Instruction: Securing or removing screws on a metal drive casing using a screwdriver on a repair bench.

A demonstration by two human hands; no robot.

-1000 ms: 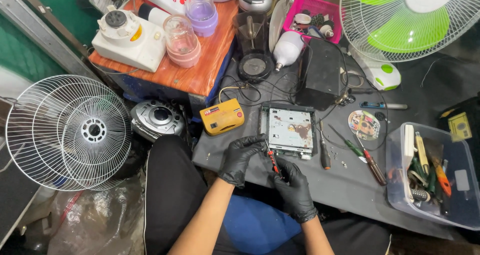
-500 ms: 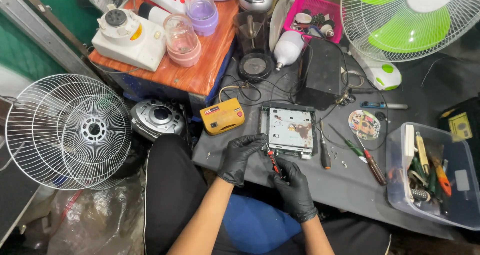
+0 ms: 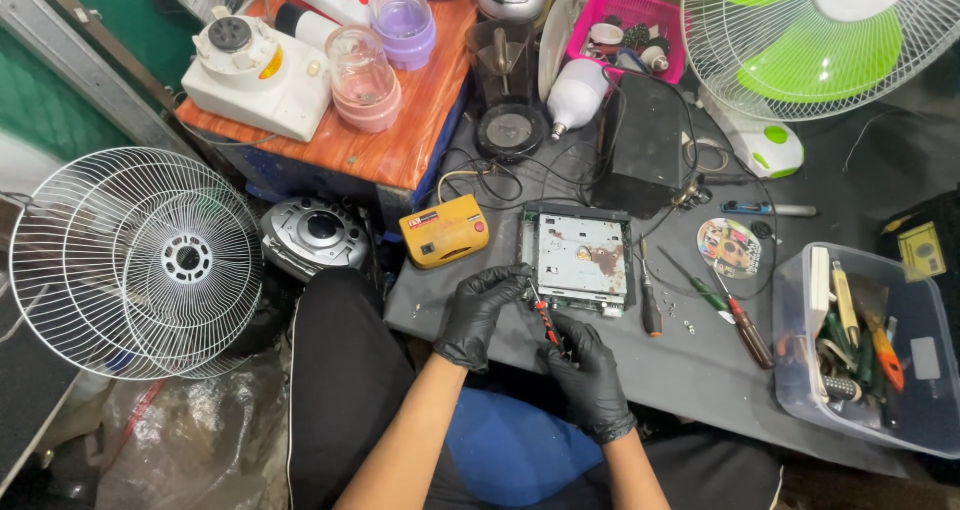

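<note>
Head view showed us both hands in black gloves, close together at the near edge of the dark work mat [image 3: 700, 380]. Our right hand [image 3: 588, 375] was clenched around the handle of a red-handled screwdriver [image 3: 546, 324], whose tip pointed up toward the near left corner of the metal disc drive chassis [image 3: 577, 260]. Our left hand [image 3: 478, 313] curled its fingers beside the shaft, touching that same corner of the chassis; we could not tell whether it gripped anything. The chassis lay flat on the mat, just beside a yellow multimeter [image 3: 445, 230] on its left. Spare screwdrivers [image 3: 735, 315] lay to its right, near a clear plastic tool bin [image 3: 800, 370].
</note>
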